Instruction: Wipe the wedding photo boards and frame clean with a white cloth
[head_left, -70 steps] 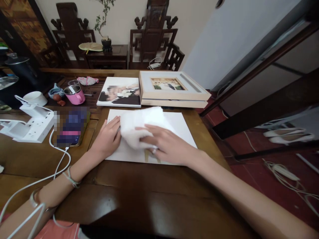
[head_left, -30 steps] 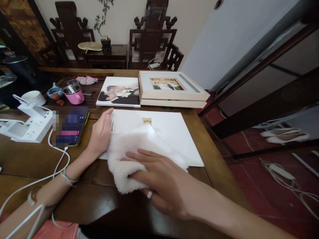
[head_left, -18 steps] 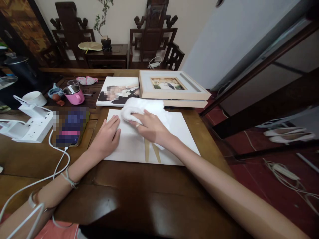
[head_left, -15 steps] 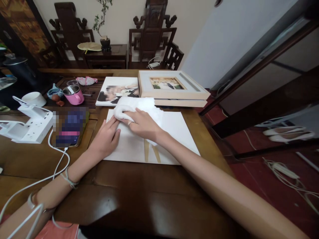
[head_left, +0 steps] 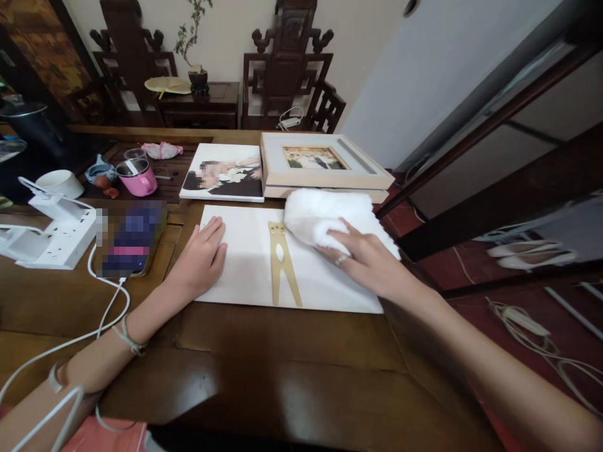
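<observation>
A white board [head_left: 245,263] lies face down on the wooden table [head_left: 264,370], with a tan folding stand [head_left: 282,267] fixed along its back. My left hand [head_left: 200,260] rests flat and open on the board's left edge. My right hand [head_left: 372,263] presses a fluffy white cloth [head_left: 320,216] onto the board's far right corner, fingers spread over it; a ring shows on one finger.
Behind the board lie an unframed photo print [head_left: 223,179] and stacked wooden picture frames [head_left: 325,172]. To the left are a phone [head_left: 129,238] on a charging cable, a white power strip [head_left: 51,235], a pink mug [head_left: 136,179] and a white bowl [head_left: 61,182]. Carved chairs stand behind.
My right hand has swept the cloth from the board's far left corner across to its far right corner, uncovering the tan stand. My left hand has stayed put.
</observation>
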`<state>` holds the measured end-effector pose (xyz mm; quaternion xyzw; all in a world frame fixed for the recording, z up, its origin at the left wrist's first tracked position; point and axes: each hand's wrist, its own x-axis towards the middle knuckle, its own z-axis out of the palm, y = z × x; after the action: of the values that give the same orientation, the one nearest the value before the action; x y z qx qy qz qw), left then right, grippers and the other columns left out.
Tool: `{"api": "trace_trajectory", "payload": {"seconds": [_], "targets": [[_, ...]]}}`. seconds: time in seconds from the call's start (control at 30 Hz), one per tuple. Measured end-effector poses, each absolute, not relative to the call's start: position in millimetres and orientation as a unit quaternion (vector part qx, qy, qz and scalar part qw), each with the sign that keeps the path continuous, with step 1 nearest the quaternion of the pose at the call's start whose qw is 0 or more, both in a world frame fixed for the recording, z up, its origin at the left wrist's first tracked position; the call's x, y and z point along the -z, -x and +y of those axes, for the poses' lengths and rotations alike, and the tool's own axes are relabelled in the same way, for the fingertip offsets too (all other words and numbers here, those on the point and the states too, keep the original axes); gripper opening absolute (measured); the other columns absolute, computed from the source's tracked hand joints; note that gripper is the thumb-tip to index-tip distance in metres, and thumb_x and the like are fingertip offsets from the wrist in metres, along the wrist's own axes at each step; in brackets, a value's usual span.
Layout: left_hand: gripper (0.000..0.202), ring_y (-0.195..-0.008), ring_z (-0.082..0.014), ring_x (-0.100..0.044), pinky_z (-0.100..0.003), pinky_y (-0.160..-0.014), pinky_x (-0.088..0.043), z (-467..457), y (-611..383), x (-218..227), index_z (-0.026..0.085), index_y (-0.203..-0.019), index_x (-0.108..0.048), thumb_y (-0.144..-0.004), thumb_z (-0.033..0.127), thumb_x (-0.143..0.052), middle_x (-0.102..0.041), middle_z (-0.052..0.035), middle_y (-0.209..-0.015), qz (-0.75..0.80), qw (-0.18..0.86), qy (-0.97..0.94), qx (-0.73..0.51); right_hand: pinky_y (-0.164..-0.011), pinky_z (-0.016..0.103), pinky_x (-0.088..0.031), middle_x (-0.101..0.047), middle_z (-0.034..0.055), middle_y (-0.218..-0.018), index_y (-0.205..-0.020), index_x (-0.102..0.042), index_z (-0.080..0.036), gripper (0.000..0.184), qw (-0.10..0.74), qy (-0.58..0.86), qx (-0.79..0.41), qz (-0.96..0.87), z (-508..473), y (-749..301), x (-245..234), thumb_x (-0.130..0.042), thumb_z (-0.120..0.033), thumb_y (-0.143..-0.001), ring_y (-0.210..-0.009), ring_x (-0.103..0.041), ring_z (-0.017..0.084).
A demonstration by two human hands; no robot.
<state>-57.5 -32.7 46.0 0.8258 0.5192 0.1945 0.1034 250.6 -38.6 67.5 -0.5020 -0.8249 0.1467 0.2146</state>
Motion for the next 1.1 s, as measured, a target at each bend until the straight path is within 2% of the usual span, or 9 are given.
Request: {"api": "trace_trajectory", "payload": {"seconds": [0.13, 0.27, 0.37, 0.5, 0.63, 0.77, 0.83, 1.0, 1.1], "targets": [[0.048, -0.146, -0.0294, -0.029, -0.053, -0.12, -0.021, -30.7, 57.6, -50.0, 0.005, -0.139, -0.045, -0.098, 0.025, -0.03, -0.042, -0.0216, -0.151, 0.523, 0.1, -0.824, -0.193, -0.108, 0.057, -0.044, -0.059, 0.0079, -0.14, -0.087, -0.065, -0.024, 0.023, 0.18, 0.442, -0.115, -0.871, -91.8, -256.8, -74.4, -0.042, -0.019, -0.089, -0.137, -0.044, 0.032], [0.048, -0.146, -0.0299, -0.031, -0.054, -0.119, -0.022, -28.0, 68.0, -57.7, 0.004, -0.138, -0.045, -0.098, 0.024, -0.03, -0.042, -0.0232, -0.15, 0.52, 0.093, -0.827, -0.194, -0.099, 0.053, -0.053, -0.066, 0.0076, -0.131, -0.084, -0.064, -0.026, 0.025, 0.162, 0.376, -0.11, -0.906, -122.8, -259.8, -93.6, -0.042, -0.016, -0.089, -0.135, -0.046, 0.031], [0.048, -0.146, -0.0304, -0.031, -0.055, -0.119, -0.023, -28.9, 71.9, -59.3, 0.004, -0.138, -0.045, -0.098, 0.024, -0.03, -0.042, -0.0233, -0.15, 0.519, 0.091, -0.827, -0.195, -0.087, 0.049, -0.06, -0.071, 0.0094, -0.121, -0.084, -0.064, -0.027, 0.025, 0.134, 0.39, -0.134, -0.901, -115.5, -268.3, -97.9, -0.041, -0.023, -0.093, -0.134, -0.048, 0.032], [0.047, -0.146, -0.0302, -0.031, -0.055, -0.119, -0.022, -33.0, 68.9, -53.7, 0.006, -0.138, -0.045, -0.098, 0.024, -0.03, -0.042, -0.0224, -0.151, 0.517, 0.095, -0.827, -0.197, -0.094, 0.053, -0.055, -0.072, 0.0107, -0.109, -0.077, -0.061, -0.026, 0.028, 0.124, 0.433, -0.163, -0.878, -75.9, -276.9, -82.1, -0.039, -0.028, -0.095, -0.14, -0.039, 0.034], [0.046, -0.146, -0.0296, -0.03, -0.055, -0.119, -0.022, -34.3, 66.5, -48.4, 0.009, -0.14, -0.044, -0.098, 0.024, -0.032, -0.041, -0.0214, -0.152, 0.513, 0.098, -0.828, -0.203, -0.1, 0.059, -0.049, -0.071, 0.0076, -0.096, -0.075, -0.057, -0.027, 0.026, 0.204, 0.471, -0.119, -0.85, -34.4, -274.3, -61.0, -0.039, -0.035, -0.092, -0.134, -0.048, 0.035], [0.047, -0.146, -0.0304, -0.03, -0.056, -0.119, -0.021, -34.9, 66.7, -49.7, 0.006, -0.14, -0.044, -0.098, 0.024, -0.031, -0.04, -0.0226, -0.152, 0.513, 0.098, -0.829, -0.202, -0.115, 0.061, -0.033, -0.072, 0.0068, -0.105, -0.083, -0.058, -0.027, 0.021, 0.226, 0.479, -0.102, -0.842, -29.5, -265.3, -59.3, -0.039, -0.032, -0.092, -0.132, -0.051, 0.031], [0.047, -0.146, -0.0304, -0.03, -0.055, -0.119, -0.021, -35.7, 67.1, -52.5, 0.006, -0.139, -0.044, -0.098, 0.024, -0.031, -0.041, -0.0228, -0.152, 0.514, 0.099, -0.828, -0.202, -0.116, 0.061, -0.03, -0.073, 0.0074, -0.108, -0.083, -0.059, -0.026, 0.021, 0.217, 0.464, -0.105, -0.852, -43.8, -261.0, -66.4, -0.04, -0.03, -0.092, -0.134, -0.049, 0.03], [0.046, -0.145, -0.0319, -0.031, -0.058, -0.118, -0.022, -32.4, 70.0, -59.9, 0.009, -0.139, -0.045, -0.097, 0.023, -0.033, -0.042, -0.0221, -0.151, 0.511, 0.107, -0.826, -0.211, -0.11, 0.057, -0.041, -0.066, 0.0069, -0.13, -0.072, -0.058, -0.026, 0.025, 0.19, 0.401, -0.125, -0.887, -100.7, -262.4, -85.0, -0.042, -0.026, -0.09, -0.135, -0.047, 0.029], [0.046, -0.146, -0.0308, -0.031, -0.057, -0.118, -0.021, -27.6, 71.6, -60.8, 0.01, -0.14, -0.044, -0.097, 0.022, -0.033, -0.042, -0.0211, -0.151, 0.511, 0.106, -0.826, -0.213, -0.102, 0.049, -0.052, -0.067, 0.002, -0.129, -0.08, -0.063, -0.031, 0.02, 0.197, 0.406, -0.133, -0.882, -126.1, -275.4, -83.6, -0.045, -0.029, -0.089, -0.129, -0.054, 0.027]]}}
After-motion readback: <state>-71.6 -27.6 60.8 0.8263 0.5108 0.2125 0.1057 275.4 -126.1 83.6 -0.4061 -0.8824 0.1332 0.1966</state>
